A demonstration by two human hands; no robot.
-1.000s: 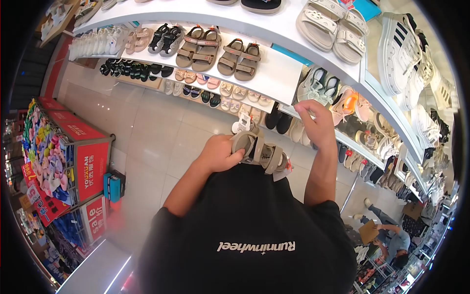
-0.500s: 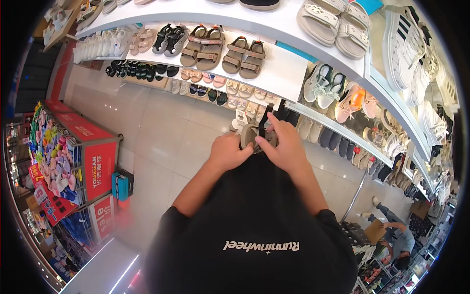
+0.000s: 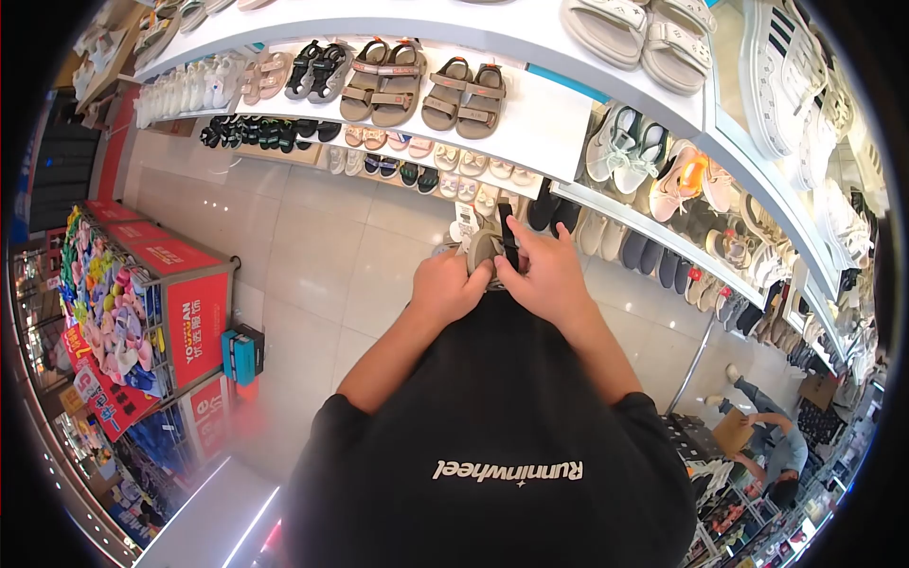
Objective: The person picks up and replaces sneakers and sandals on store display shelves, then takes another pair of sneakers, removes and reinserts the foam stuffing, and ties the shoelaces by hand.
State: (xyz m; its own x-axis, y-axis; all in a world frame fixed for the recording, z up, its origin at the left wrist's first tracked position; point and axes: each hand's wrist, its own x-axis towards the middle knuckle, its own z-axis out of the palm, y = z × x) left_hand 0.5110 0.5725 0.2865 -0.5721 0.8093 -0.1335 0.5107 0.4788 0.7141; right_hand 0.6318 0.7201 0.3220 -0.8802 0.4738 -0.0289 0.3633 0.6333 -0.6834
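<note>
In front of my chest I hold a taupe sandal with a black strap standing up from it. My left hand is closed around the sandal's left side, its thumb pressed on the edge. My right hand pinches at the black strap with thumb and fingers, close to the left thumb. A white tag hangs beside the sandal, above my left hand. The sandal's underside and much of its lower part are hidden by my hands.
A curved white shelf ahead carries several sandals, among them a taupe pair. White slides sit on the upper shelf. A red-sided bin of colourful items stands left, teal box beside it. Another person is at lower right.
The black strap now stands more upright, and my right hand's fingers have shifted along it. The sandal has turned slightly in my hands. The view has shifted a little.
</note>
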